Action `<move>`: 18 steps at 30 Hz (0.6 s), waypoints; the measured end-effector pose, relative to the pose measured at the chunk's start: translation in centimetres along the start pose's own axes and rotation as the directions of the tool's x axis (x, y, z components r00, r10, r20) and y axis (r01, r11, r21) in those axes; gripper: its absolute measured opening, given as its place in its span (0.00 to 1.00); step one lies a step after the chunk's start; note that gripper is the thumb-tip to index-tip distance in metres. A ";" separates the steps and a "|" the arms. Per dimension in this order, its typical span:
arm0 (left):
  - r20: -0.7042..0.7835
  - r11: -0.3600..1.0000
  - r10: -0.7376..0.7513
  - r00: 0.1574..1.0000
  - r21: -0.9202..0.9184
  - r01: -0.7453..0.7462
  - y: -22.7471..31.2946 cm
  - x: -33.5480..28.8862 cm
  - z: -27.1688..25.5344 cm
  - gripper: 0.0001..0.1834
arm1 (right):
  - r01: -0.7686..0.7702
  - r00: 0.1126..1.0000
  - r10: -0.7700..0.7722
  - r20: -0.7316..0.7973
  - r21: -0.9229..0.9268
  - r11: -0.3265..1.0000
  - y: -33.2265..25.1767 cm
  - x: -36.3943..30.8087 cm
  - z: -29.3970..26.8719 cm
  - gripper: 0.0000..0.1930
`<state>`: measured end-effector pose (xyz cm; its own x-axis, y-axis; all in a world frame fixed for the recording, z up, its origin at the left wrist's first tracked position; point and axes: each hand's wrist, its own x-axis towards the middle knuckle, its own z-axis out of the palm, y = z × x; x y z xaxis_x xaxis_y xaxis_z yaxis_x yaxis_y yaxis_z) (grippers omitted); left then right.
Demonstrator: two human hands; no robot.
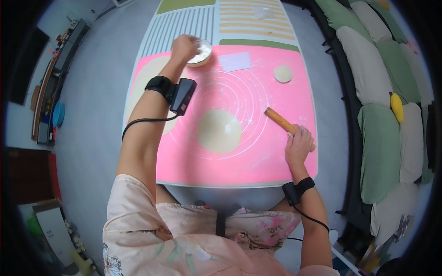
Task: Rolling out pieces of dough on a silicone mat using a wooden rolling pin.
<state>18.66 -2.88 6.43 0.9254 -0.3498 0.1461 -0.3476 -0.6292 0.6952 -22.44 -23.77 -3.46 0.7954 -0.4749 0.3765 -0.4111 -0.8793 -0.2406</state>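
My left hand (185, 48) reaches to the far side of the pink mat (258, 171), over the left rim of a small bowl (199, 63) of white flour (202, 52). Its fingers are curled down and closed; what is between them is hidden. Toward the right edge, my right hand (299, 146) is wrapped round the near part of a wooden rolling pin (278, 119), which lies slanted. Between the hands lies a flat round of dough (218, 131), on the mat's printed rings. A larger thin sheet of dough (146, 87) lies at the left, partly behind my left forearm.
A small dough disc (283, 74) lies at the far right of the mat. Beside the bowl is a pale rectangular sheet (234, 61). A clear crumpled item (263, 13) sits on the striped tablecloth (179, 28). A cushioned sofa (380, 156) runs along the right.
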 end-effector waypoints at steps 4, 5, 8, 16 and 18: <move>0.161 0.960 -0.094 0.982 -0.245 0.133 0.2 0.1 1.8 0.12 | 0.007 1.000 -0.007 0.008 0.002 1.000 0.3 -0.1 -0.2 0.17; 0.337 0.959 -0.042 0.941 -0.250 0.132 2.1 -0.5 3.3 0.11 | 0.008 1.000 -0.008 0.005 -0.002 1.000 0.7 -0.3 -0.2 0.17; 0.495 0.875 0.149 0.856 -0.469 0.119 5.9 -3.4 5.9 0.11 | 0.007 1.000 -0.007 -0.013 0.005 1.000 0.4 0.0 -0.7 0.18; 0.812 0.997 0.069 0.580 -0.070 -0.021 5.4 -8.3 3.0 0.08 | 0.019 1.000 -0.019 -0.020 0.002 1.000 0.5 0.2 0.0 0.18; 0.849 0.996 0.088 0.521 -0.080 -0.038 4.8 -11.2 1.6 0.08 | 0.008 1.000 -0.008 -0.002 -0.006 1.000 0.5 0.3 -0.2 0.17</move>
<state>6.39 -3.13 7.03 0.3233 -0.8270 -0.4599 -0.3695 -0.5578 0.7432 -22.53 -24.40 -3.25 0.7975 -0.4682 0.3806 -0.4075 -0.8831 -0.2325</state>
